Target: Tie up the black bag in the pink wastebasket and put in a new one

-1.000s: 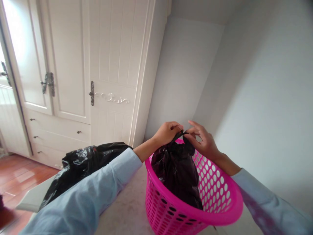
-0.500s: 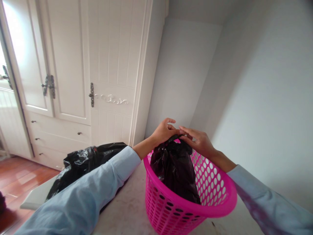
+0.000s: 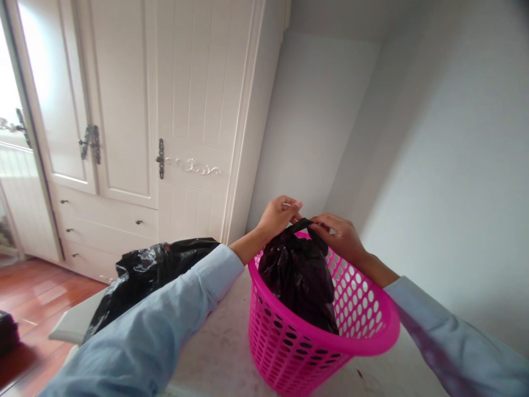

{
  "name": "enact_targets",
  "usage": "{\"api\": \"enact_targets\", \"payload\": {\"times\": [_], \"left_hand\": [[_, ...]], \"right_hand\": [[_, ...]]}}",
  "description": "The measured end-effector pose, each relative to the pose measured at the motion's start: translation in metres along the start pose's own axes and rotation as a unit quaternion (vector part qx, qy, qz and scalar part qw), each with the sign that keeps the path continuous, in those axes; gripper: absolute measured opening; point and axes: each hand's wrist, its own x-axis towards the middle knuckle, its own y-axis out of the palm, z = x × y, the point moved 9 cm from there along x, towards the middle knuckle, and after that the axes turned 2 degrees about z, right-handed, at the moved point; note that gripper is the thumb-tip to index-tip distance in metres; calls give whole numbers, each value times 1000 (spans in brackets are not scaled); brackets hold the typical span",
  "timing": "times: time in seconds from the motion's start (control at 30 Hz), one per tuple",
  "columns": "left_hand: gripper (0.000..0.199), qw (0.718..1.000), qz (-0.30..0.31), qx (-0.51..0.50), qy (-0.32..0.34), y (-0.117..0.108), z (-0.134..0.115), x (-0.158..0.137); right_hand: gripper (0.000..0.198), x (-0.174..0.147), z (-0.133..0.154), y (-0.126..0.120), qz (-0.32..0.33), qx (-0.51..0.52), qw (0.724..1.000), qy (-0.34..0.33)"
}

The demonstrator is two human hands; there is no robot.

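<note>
A black plastic bag [image 3: 295, 281] sits inside a pink perforated basket [image 3: 306, 344], its gathered top drawn up to the far rim. My right hand [image 3: 336, 234] pinches the twisted strip at the top of this bag. Close to its left, my left hand [image 3: 279, 218] is closed at the same bag top, thumb and fingertips together; part of its grip is hidden behind the plastic. The bag's lower part is out of sight behind the basket wall.
Another black plastic bag [image 3: 152, 270] lies on the pale tabletop [image 3: 206, 347], partly behind my left sleeve. A cream wardrobe [image 3: 198, 121] stands behind at left, and a grey wall [image 3: 454, 165] rises at right. A dark object [image 3: 7, 333] rests on the wooden floor.
My hands have moved slightly apart, drawing a strip of the bag's top up between them. The left fingertips have closed together. The view has shifted a little to the left.
</note>
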Motion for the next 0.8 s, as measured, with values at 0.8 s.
{"api": "enact_targets", "payload": {"times": [0.8], "left_hand": [[54,818,20,392,420,16,-67,-198]], "right_hand": [[28,3,-12,8,-11,-21,998,53]]}}
